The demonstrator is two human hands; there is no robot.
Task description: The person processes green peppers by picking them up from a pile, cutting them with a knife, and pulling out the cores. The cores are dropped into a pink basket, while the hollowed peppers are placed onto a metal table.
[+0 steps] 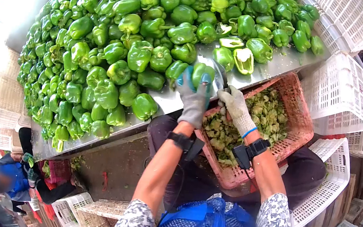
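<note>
My left hand (193, 99), in a grey glove with teal fingertips, is closed around a green bell pepper (203, 75) at the edge of the metal table. Close beside it, my right hand (237, 108), in a whitish glove, is closed on what looks like a knife (219, 73). Its broad shiny blade shows partly behind the held pepper, and the handle is hidden in my fingers. Just beyond lie a halved pepper (243, 61) with its pale inside showing and another cut piece (232, 42).
A large heap of green peppers (111, 52) covers the metal table (261, 76). Between my knees is a red crate (302, 109) of pepper cores and scraps (267, 111). White crates (339, 94) stand at right. Another person (12, 178) works at lower left.
</note>
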